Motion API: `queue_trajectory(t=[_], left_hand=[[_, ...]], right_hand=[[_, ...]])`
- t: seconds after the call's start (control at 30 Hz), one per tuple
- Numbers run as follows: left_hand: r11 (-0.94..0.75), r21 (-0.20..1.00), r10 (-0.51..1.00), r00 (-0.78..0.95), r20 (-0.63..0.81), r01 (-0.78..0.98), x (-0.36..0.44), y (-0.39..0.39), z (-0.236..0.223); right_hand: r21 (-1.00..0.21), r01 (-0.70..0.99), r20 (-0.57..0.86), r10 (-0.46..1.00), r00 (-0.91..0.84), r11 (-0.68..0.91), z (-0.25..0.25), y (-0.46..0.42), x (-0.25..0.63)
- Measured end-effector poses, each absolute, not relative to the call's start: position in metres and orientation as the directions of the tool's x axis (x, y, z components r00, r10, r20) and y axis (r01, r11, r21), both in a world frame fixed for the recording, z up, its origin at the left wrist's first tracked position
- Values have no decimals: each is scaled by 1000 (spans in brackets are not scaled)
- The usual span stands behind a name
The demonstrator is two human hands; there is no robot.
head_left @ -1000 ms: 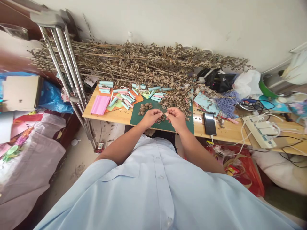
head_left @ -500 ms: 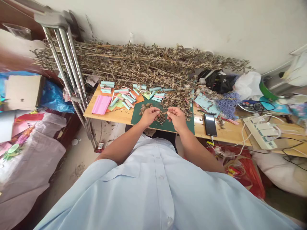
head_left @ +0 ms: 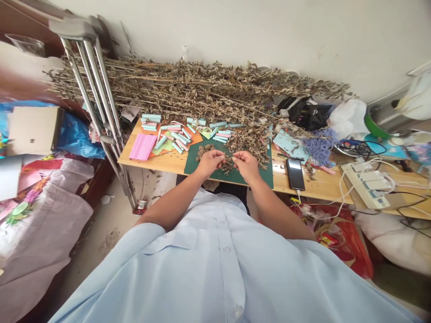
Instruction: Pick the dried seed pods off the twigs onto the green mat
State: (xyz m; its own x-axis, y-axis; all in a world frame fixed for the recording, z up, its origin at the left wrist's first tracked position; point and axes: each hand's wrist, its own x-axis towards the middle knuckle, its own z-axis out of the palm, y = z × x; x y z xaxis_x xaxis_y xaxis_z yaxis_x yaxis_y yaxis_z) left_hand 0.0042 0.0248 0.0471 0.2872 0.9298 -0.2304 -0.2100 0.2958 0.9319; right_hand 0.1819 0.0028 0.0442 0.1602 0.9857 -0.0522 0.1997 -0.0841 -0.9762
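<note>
My left hand [head_left: 211, 162] is closed in a pinch on a small sprig of dried leaves [head_left: 228, 167], over the front of a dark green mat [head_left: 193, 167]. Facing it, my right hand [head_left: 245, 165] pinches at the same sprig from the other side, its fingertips close to the left ones. A small clump of crumbled dried leaves [head_left: 203, 150] lies beside the left hand. Behind the right hand spreads a loose heap of dried leaves [head_left: 251, 143]. What sits exactly between the fingertips is partly hidden.
Long bundles of dried stalks [head_left: 188, 85] lie along the wall. Several blue and pink paper rolls [head_left: 180, 139] and a pink sheet [head_left: 142, 147] are on the left of the table. A phone [head_left: 295, 174] and a power strip [head_left: 365, 185] sit on the right; crutches [head_left: 97, 89] lean at left.
My right hand has shifted slightly left, bringing its fingertips nearer to the left hand at the sprig. My left hand stays almost in place.
</note>
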Motion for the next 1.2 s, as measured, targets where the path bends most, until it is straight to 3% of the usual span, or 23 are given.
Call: queue_trajectory(t=[0.37, 0.73, 1.2], left_hand=[[333, 909, 917, 309, -250, -252, 1, 23, 45], [337, 907, 925, 266, -269, -252, 1, 25, 37], [361, 851, 918, 308, -251, -381, 3, 27, 40]], right_hand=[[-954, 294, -25, 991, 133, -64, 38, 10, 177], [-990, 139, 17, 997, 72, 7, 42, 5, 177], [-992, 129, -13, 999, -33, -9, 48, 1, 173]])
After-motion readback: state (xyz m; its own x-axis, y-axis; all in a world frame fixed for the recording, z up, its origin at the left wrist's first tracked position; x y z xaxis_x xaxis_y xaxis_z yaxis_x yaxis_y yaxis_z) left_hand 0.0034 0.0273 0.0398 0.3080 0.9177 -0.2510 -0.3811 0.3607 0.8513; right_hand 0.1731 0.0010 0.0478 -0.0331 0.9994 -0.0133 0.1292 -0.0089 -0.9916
